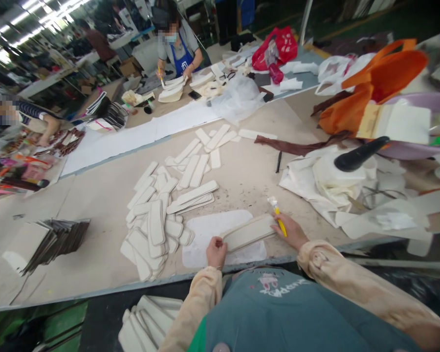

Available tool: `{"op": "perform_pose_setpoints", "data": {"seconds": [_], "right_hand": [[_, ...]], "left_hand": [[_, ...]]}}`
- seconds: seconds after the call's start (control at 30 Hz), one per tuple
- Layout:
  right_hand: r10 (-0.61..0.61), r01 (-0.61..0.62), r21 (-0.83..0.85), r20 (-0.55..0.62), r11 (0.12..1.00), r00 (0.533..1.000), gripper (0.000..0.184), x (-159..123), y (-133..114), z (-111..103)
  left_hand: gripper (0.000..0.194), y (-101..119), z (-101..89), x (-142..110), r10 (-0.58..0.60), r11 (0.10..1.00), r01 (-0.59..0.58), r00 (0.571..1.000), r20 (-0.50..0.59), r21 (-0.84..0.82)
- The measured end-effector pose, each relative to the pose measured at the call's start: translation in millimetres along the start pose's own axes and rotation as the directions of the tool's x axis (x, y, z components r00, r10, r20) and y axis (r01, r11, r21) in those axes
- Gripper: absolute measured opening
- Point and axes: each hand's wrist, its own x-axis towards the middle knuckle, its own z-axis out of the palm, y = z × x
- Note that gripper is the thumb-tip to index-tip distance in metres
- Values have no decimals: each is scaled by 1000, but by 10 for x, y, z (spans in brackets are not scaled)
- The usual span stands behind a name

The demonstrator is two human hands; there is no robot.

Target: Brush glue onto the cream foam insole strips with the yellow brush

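Note:
A long cream strip-shaped panel (247, 233) lies at the table's front edge, over a white paper sheet (220, 225). My left hand (216, 252) pinches the panel's left end, fingers closed. At its other end, my right hand (292, 231) grips a yellow-handled brush (280, 222) whose pale bristles point away from me. Some fingers of that hand also seem to touch the panel; the exact contact is hidden. Left of the sheet is a loose heap of similar cream pieces (156, 225), with more strips (194, 171) spread behind it.
A white container with a black spout (359, 156) stands right on crumpled white cloth. Beyond it are an orange bag (370, 93) and a brown strip (300, 145). A leaning stack of panels (51, 242) is at left. Co-workers (179, 51) sit across the table.

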Motion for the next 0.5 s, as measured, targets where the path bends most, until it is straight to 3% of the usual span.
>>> {"op": "perform_pose_setpoints", "data": {"seconds": [0.13, 0.2, 0.3, 0.4, 0.5], "right_hand": [[-48, 52, 72, -46, 996, 998, 20, 82, -239, -225], [-59, 64, 156, -37, 986, 998, 24, 167, -449, -358], [-56, 42, 356, 28, 933, 998, 31, 339, -860, -533], [-72, 14, 621, 69, 784, 995, 37, 514, -1295, -622], [-9, -51, 801, 70, 596, 997, 37, 659, -1654, -626]], "left_hand": [[14, 439, -159, -133, 54, 972, -39, 997, 59, -230], [15, 796, -292, -223, 142, 915, -78, 981, 133, -396], [13, 1377, -498, -344, 279, 852, -144, 938, 205, -503], [13, 1853, -648, -411, 367, 811, -220, 913, 178, -541], [15, 2144, -725, -415, 421, 760, -292, 902, 98, -580]]}}
